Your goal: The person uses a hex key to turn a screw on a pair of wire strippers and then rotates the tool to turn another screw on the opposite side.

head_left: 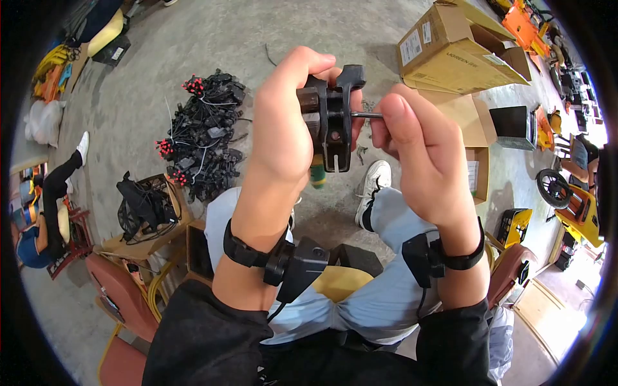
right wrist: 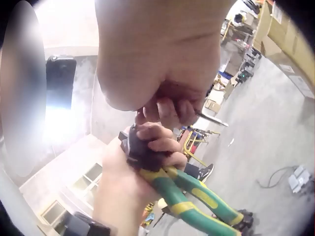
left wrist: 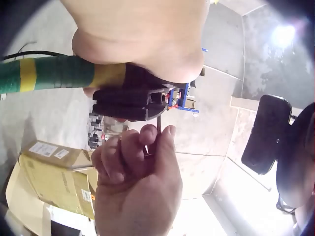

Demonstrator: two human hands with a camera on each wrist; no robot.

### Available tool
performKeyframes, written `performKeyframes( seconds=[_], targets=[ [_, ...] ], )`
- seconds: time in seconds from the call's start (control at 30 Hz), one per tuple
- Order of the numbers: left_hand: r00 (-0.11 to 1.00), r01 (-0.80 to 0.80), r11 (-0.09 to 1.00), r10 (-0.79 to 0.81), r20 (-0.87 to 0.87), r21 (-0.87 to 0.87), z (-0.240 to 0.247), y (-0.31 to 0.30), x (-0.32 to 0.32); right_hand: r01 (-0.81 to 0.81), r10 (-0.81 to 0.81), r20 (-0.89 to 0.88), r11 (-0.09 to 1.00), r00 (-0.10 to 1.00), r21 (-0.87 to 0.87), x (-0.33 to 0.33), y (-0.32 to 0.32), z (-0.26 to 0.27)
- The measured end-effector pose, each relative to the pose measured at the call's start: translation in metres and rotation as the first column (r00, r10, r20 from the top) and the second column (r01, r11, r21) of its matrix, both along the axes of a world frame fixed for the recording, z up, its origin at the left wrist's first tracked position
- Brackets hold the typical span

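In the head view my left hand (head_left: 281, 125) grips a black slotted part (head_left: 334, 122) with a hooked top, held up in front of the knees. Two green-and-yellow handles (right wrist: 172, 194) stick out below this hand in the right wrist view, sloping to black ends. My right hand (head_left: 430, 151) pinches a thin metal hex key (head_left: 365, 114) between thumb and curled fingers. One end of the key meets the side of the black part. Its other end juts out past the fingers in the right wrist view. My left fingers partly hide the black part.
A heap of black parts with red-tipped bundles (head_left: 212, 128) lies on the concrete floor. Open cardboard boxes (head_left: 460, 61) stand at right. A box of black cables (head_left: 151, 206) is near my left knee. Another person's leg (head_left: 55, 186) shows at far left.
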State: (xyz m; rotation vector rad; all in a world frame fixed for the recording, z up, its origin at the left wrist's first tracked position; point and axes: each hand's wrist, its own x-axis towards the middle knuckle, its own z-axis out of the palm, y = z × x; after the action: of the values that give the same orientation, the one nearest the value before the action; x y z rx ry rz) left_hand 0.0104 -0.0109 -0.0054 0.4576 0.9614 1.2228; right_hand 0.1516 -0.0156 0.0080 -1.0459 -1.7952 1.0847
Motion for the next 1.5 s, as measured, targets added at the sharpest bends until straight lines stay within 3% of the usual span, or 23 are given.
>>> performKeyframes(
  seconds=[0.07,0.1,0.17,0.23,0.3,0.33,0.37,0.43,0.57,0.63,0.67,0.73,0.77,0.83,0.97,1.03,1.07,1.1,1.13,1.17,1.23,1.37,1.5],
  targets=[
    [0.982,-0.018,0.995,0.036,-0.186,0.098,0.003,-0.001,0.000,-0.048,-0.035,-0.156,0.868,0.987,-0.494,0.000,0.000,0.011],
    [0.982,-0.019,0.995,0.037,-0.185,0.098,0.005,-0.001,0.001,-0.048,-0.033,-0.155,0.868,0.987,-0.494,0.001,0.002,0.013],
    [0.966,-0.055,0.992,0.082,-0.244,0.114,0.009,-0.001,0.004,-0.304,-0.108,-0.435,0.567,0.894,-0.766,0.008,0.007,0.014],
    [0.986,-0.026,0.996,0.039,-0.164,0.081,0.009,-0.001,0.001,-0.348,-0.086,-0.463,0.545,0.882,-0.763,0.009,0.008,0.014],
    [0.997,0.009,0.999,-0.005,-0.078,0.050,0.007,0.000,-0.002,-0.004,-0.190,-0.272,0.814,0.943,-0.581,0.001,0.002,0.015],
    [0.999,0.044,0.998,-0.045,0.012,0.036,0.004,0.001,-0.004,0.064,-0.143,-0.177,0.918,0.974,-0.390,0.001,0.000,0.011],
    [0.991,0.081,0.996,-0.083,0.101,0.025,0.001,0.002,-0.006,0.065,-0.144,-0.177,0.919,0.974,-0.390,0.003,0.000,0.009],
    [0.984,0.122,0.992,-0.123,0.130,0.019,0.000,0.002,-0.007,-0.028,0.006,-0.154,0.990,0.988,-0.139,0.008,0.001,0.006],
    [0.981,0.118,0.993,-0.112,0.158,-0.032,0.005,0.001,-0.004,0.017,-0.062,-0.221,0.980,0.973,-0.199,-0.004,-0.006,0.007],
    [0.979,0.127,0.991,-0.120,0.166,-0.033,0.004,0.001,-0.004,0.024,-0.028,-0.091,0.999,0.995,-0.037,-0.002,-0.003,0.002],
    [0.981,0.118,0.993,-0.114,0.158,-0.020,0.004,0.001,-0.004,0.025,-0.028,-0.091,0.999,0.995,-0.037,0.000,-0.001,0.000],
    [0.983,0.111,0.994,-0.109,0.150,-0.008,0.003,0.002,-0.005,-0.037,0.015,0.080,0.958,0.997,0.285,0.003,0.005,-0.004],
    [0.981,0.119,0.993,-0.115,0.154,-0.015,0.003,0.002,-0.005,-0.036,0.013,0.080,0.958,0.997,0.284,0.006,0.009,-0.004],
    [0.980,0.127,0.992,-0.122,0.158,-0.023,0.004,0.002,-0.005,-0.198,-0.036,0.344,0.759,0.938,0.620,0.010,0.017,-0.004],
    [0.989,0.105,0.993,-0.099,0.111,-0.052,0.005,0.002,-0.003,-0.204,-0.011,0.323,0.754,0.946,0.625,0.009,0.016,-0.006],
    [0.988,0.100,0.993,-0.091,0.122,-0.068,0.005,0.002,-0.004,-0.033,0.025,0.043,0.979,0.999,0.202,0.002,0.003,-0.010],
    [0.991,0.092,0.995,-0.087,0.105,-0.046,0.006,0.001,-0.004,-0.033,0.025,0.043,0.979,0.999,0.202,0.002,0.001,-0.007],
    [0.993,0.085,0.996,-0.082,0.088,-0.024,0.006,0.001,-0.004,-0.058,0.057,-0.045,0.998,0.997,-0.001,0.002,-0.001,-0.003],
    [0.993,0.085,0.996,-0.082,0.088,-0.025,0.006,0.001,-0.004,-0.098,0.071,-0.137,0.975,0.988,-0.200,0.001,-0.002,0.002],
    [0.993,0.091,0.996,-0.089,0.079,-0.019,0.006,0.001,-0.004,-0.099,0.072,-0.137,0.975,0.988,-0.201,0.000,-0.001,0.008],
    [0.993,0.095,0.995,-0.094,0.068,-0.015,0.005,0.002,-0.005,-0.139,-0.120,-0.334,0.741,0.935,-0.656,-0.003,0.000,0.018],
    [0.995,0.094,0.996,-0.094,0.034,0.000,0.005,0.002,-0.001,-0.202,-0.184,-0.399,0.634,0.898,-0.746,0.002,0.004,0.020],
    [0.999,0.026,0.997,-0.023,0.036,-0.070,0.009,0.004,0.004,-0.135,-0.161,-0.374,0.746,0.914,-0.652,0.007,0.003,0.016]
  ],
)
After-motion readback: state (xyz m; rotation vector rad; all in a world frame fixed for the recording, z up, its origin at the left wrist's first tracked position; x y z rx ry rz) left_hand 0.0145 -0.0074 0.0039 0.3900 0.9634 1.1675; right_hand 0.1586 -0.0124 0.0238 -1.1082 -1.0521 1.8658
